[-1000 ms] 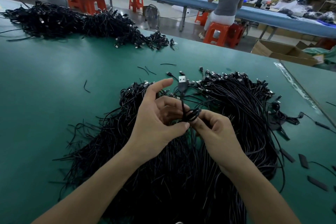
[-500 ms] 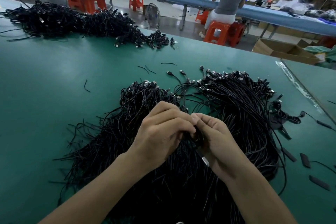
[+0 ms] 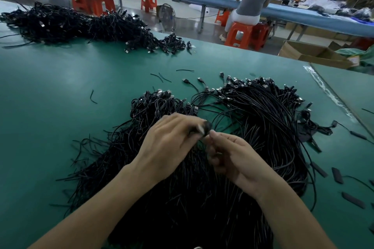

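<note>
A big pile of loose black USB cables [image 3: 259, 119] covers the green table [image 3: 60, 91] in front of me. Over its middle, my left hand [image 3: 172, 145] grips a small coiled black cable [image 3: 204, 128] at its fingertips; the coil is blurred. My right hand [image 3: 234, 157] sits just right of it, fingers curled, its fingertip close to the coil. Whether the right hand holds part of the cable I cannot tell. A heap of bundled cables [image 3: 159, 105] lies just beyond my left hand.
A second long heap of black cables [image 3: 81, 26] lies at the table's far left. Short black strips [image 3: 337, 175] and cut wire bits [image 3: 93, 97] are scattered around. Cardboard boxes [image 3: 315, 54] stand past the far right edge. A person on an orange stool [image 3: 242, 34] sits at another bench.
The USB plug held upright a second ago has been folded down into a coil. Both hands have shifted slightly up, and the coil now sits at my left fingertips.
</note>
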Available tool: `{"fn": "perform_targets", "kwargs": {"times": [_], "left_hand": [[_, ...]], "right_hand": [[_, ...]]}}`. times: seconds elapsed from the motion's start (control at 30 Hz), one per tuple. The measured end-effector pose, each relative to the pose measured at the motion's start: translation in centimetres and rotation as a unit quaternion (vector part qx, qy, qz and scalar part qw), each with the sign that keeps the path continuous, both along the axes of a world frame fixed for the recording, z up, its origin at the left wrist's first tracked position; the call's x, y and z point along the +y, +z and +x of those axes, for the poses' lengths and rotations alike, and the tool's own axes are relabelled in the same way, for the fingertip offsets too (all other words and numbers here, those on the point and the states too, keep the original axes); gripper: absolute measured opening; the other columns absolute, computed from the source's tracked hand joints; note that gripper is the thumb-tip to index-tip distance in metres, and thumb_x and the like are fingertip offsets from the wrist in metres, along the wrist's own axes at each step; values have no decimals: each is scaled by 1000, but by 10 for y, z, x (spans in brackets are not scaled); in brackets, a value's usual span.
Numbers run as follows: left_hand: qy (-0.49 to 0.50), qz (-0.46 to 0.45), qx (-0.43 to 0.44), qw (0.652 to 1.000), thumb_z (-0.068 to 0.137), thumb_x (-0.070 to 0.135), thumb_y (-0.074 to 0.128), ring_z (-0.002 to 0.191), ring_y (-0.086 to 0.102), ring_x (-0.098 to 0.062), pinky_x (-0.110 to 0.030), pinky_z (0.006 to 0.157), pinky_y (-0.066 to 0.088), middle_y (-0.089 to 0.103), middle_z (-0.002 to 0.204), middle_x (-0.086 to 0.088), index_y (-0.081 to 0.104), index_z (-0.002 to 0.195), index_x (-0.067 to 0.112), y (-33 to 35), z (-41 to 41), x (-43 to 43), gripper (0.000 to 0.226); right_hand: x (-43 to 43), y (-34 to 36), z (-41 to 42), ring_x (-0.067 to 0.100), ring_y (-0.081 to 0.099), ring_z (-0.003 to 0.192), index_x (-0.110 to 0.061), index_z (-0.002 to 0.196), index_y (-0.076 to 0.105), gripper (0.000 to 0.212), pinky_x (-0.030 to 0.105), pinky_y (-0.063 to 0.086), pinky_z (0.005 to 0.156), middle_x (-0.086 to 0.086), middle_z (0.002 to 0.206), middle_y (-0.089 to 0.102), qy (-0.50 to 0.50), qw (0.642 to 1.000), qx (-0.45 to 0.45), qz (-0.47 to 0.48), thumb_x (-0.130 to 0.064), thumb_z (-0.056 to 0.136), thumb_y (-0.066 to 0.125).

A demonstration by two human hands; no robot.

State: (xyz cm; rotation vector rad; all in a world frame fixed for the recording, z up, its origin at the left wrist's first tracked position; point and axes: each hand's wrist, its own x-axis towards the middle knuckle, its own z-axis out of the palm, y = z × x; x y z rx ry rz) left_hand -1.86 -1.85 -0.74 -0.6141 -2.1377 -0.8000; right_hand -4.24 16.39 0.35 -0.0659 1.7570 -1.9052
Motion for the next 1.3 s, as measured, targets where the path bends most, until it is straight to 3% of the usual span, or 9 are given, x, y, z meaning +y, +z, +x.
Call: {"fn": "perform_targets", "kwargs": {"times": [0.07,0.17,0.3,0.43,0.87,0.97,1.1,1.2,1.3], "left_hand": [[44,58,-120,990,92,23,68,82,62,1,-13,71,52,68,96,9,55,117,15,8,-6,-3,30],[80,153,-237,956,92,22,70,84,59,16,2,68,43,61,85,21,57,122,18,17,-27,-14,33],[175,123,-253,944,89,24,74,73,62,5,-8,70,50,61,83,19,64,118,19,14,-54,-29,31],[257,23,-285,923,86,32,75,90,62,-20,-38,81,53,60,111,-1,62,117,22,0,-70,-37,35],[237,-37,-334,912,88,46,67,82,63,-14,-31,69,48,60,82,17,71,102,32,-3,-67,-25,20],[235,-29,-296,925,89,40,66,79,61,-13,-30,64,46,58,79,17,71,98,32,2,-63,-22,13],[165,-73,-235,955,90,32,68,73,56,-7,-22,55,37,53,76,19,69,98,32,5,-55,-12,9],[64,-99,-252,961,88,26,69,70,54,-5,-23,60,45,57,77,18,58,125,31,15,-54,6,39],[-39,88,-367,925,83,10,60,59,57,-2,-24,62,49,64,64,14,56,122,16,-2,-42,-3,39]], "right_hand": [[9,-4,-7,9,59,62,-22,89,69,19,26,45,55,-3,78,66,-3,974,93,205,-38,96,61],[28,-15,-16,11,61,84,-26,100,62,16,34,55,77,-7,96,63,34,840,230,490,-39,99,54],[39,-21,-17,17,59,90,-22,113,63,23,39,54,80,-5,106,58,48,764,225,603,-36,101,50],[35,-24,-15,18,60,87,-19,106,61,25,40,55,80,-4,99,60,81,767,221,597,-41,98,54],[-7,-40,-42,26,57,70,-9,87,58,22,33,46,63,6,86,57,23,789,170,590,-29,96,55],[2,-39,-48,25,63,74,-9,87,60,19,35,49,64,9,87,64,-38,853,148,499,-22,97,50],[-6,-18,-41,15,48,53,-13,84,56,23,32,44,50,3,69,51,-148,969,49,192,-8,101,42],[-29,9,-23,6,45,48,-24,80,62,27,27,37,50,-13,54,54,-112,954,172,219,-15,98,44],[-56,48,14,-6,57,63,-27,77,67,23,9,40,58,-22,66,63,-31,922,333,196,-20,92,51]]}}
